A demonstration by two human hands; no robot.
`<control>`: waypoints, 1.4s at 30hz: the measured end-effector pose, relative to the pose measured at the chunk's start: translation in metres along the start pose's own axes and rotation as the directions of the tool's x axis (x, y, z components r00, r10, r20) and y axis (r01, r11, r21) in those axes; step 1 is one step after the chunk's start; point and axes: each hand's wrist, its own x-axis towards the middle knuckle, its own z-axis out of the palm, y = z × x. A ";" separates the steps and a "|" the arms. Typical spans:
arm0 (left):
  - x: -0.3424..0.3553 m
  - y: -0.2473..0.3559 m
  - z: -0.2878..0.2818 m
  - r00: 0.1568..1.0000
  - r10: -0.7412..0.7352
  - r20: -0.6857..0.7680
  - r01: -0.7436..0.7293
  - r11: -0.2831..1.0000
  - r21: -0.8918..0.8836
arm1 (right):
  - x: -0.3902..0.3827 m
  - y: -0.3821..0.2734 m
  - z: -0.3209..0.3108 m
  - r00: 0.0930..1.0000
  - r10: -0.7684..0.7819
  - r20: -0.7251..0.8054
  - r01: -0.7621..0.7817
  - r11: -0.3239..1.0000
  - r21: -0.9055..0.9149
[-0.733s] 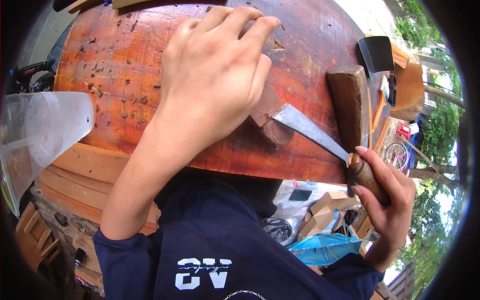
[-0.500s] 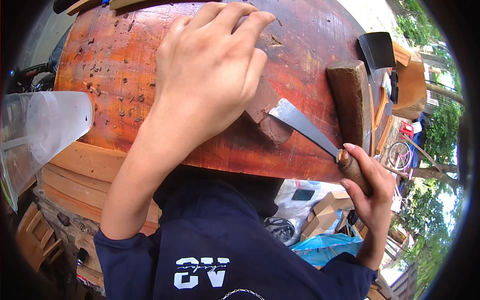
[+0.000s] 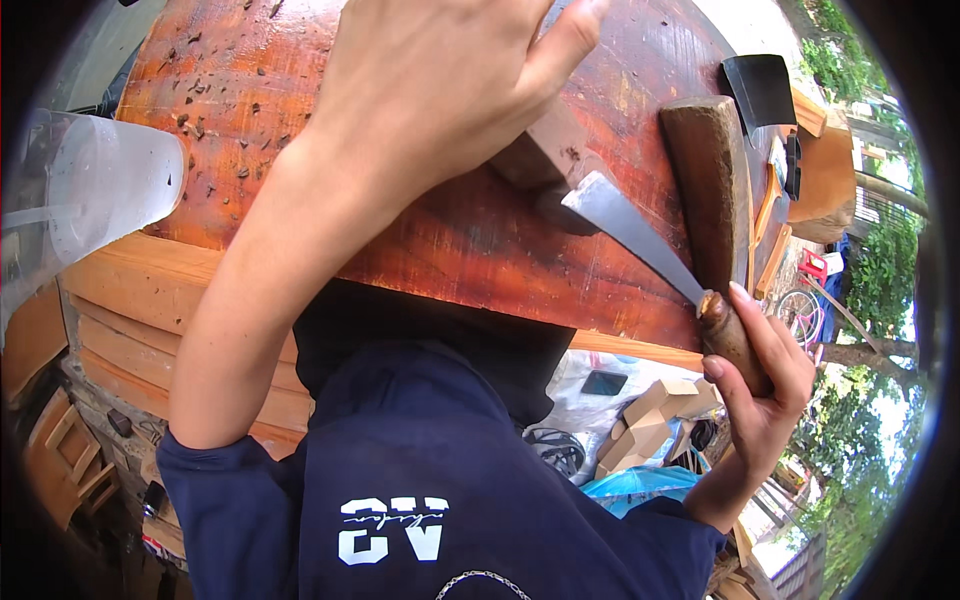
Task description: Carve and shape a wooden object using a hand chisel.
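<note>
My right hand [image 3: 760, 370] is closed around the wooden handle of a knife [image 3: 640, 240], whose grey blade points up and left and widens toward its slanted tip. That tip is at the near right end of a brown wooden block [image 3: 548, 150] on the table; whether it touches cannot be told. My left hand [image 3: 440, 70] is over the block's far side with the thumb stretched out to the upper right. Its other fingers are hidden or beyond the upper edge, so its hold on the block does not show.
Dark chips lie scattered on the reddish wooden table [image 3: 430, 240]. A clear plastic cup [image 3: 120, 170] stands at the left. On the right are a thick wooden wedge-shaped piece [image 3: 708, 190], a black curved plate [image 3: 757, 92] and a wood stump [image 3: 825, 190]. Cardboard boxes [image 3: 650, 420] sit below the table edge.
My left hand has shifted up and its fingers have left the view. The block shows more of its side now. The knife and right hand have moved slightly right and down in the picture.
</note>
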 end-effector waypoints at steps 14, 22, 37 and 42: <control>0.024 -0.012 0.019 0.984 0.052 0.171 -0.050 0.999 -0.018 | 0.035 -0.079 -0.058 0.985 0.060 0.161 -0.017 0.967 -0.255; 0.023 -0.008 0.012 0.992 0.067 0.104 -0.062 0.997 -0.054 | 0.031 -0.082 -0.048 0.985 0.040 0.165 0.011 0.954 -0.298; 0.020 -0.015 0.016 0.989 0.143 0.034 -0.140 0.987 -0.084 | 0.013 -0.040 -0.021 1.000 -0.022 0.017 0.023 0.999 -0.047; 0.019 -0.017 0.017 0.984 0.177 0.002 -0.176 0.979 -0.108 | 0.025 -0.060 -0.043 0.994 -0.037 0.101 0.051 0.989 -0.141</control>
